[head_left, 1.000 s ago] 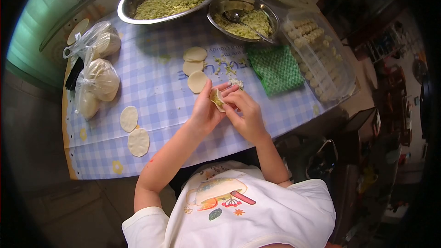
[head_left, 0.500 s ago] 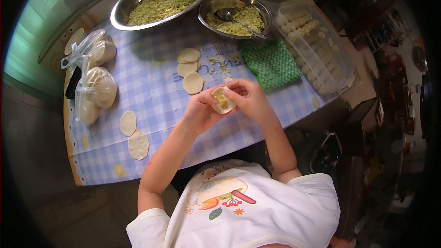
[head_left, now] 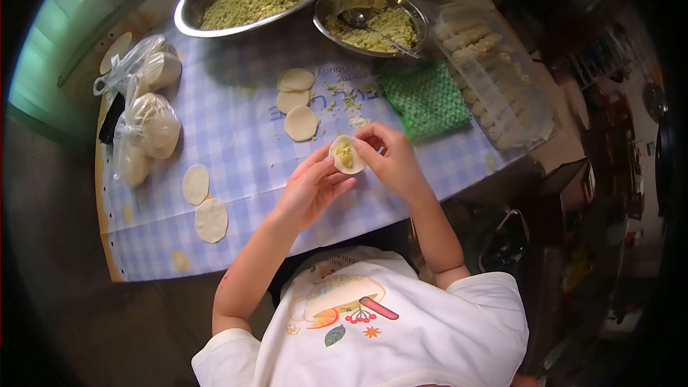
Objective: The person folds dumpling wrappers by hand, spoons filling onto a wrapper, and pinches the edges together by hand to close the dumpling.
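My right hand (head_left: 389, 160) pinches the right edge of a round dumpling wrapper (head_left: 349, 166), which lies spread with green filling (head_left: 344, 153) in its middle. At its left edge is my left hand (head_left: 309, 191), fingers apart; a fingertip reaches the wrapper, and whether it touches is hard to tell. Beyond the hands, several plain wrappers (head_left: 301, 123) overlap in a column on the checked cloth. Two more wrappers (head_left: 211, 220) lie to the left. Crumbs of filling (head_left: 350, 102) are scattered near the column.
At the back stand a large steel bowl of filling (head_left: 188, 20) and a smaller bowl (head_left: 322, 25) with a spoon in it. A green textured cloth (head_left: 424, 100) lies right, beside a clear box of dumplings (head_left: 494, 75). Knotted plastic bags of dough (head_left: 154, 125) sit left.
My left hand has drawn back down and left, its fingers loosening from around the wrapper. The wrapper now lies flatter, held by my right hand. The view has shifted slightly.
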Available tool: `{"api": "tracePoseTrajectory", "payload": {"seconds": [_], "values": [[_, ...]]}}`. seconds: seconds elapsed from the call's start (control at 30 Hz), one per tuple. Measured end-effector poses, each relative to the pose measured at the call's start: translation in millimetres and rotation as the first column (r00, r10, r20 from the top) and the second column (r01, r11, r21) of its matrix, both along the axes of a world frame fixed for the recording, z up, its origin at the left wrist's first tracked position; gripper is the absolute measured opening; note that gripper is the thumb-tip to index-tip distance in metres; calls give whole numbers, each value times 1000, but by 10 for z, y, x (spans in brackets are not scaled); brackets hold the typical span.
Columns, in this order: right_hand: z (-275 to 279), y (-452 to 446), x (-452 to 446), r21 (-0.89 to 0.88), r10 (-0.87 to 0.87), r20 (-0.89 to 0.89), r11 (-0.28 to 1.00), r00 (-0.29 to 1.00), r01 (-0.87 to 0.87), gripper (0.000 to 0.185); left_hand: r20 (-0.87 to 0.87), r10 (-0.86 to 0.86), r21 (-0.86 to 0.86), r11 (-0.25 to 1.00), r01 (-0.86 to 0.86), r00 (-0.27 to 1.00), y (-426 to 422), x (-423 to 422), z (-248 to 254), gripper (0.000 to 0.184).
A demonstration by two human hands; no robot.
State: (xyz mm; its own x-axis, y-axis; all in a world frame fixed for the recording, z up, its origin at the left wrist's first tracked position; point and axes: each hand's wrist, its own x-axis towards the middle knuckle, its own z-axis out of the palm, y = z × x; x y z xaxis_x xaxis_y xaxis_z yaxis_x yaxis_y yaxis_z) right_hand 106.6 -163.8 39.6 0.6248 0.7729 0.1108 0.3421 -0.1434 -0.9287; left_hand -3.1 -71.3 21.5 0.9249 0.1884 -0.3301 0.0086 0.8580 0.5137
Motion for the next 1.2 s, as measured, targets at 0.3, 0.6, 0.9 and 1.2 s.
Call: {"api": "tracePoseTrajectory", "payload": {"seconds": [0.3, 0.6, 0.9, 1.2], "values": [[-22, -52, -133, -17, 18, -29, 1000, 999, -19, 12, -112, 172, 551, 830, -83, 979, -74, -100, 24, 27], [-191, -67, -277, 21, 58, 42, 998, 997, -59, 10, -102, 353, 809, 574, -129, 930, -159, -172, -33, 18], [-136, -61, -293, 10, 141, 100, 990, 985, -143, 9, -112, 368, 858, 505, -97, 923, -188, -174, 3, 15], [-192, -54, -288, 29, 143, 65, 989, 988, -145, 10, -99, 349, 843, 526, -107, 932, -216, -166, -28, 13]]}}
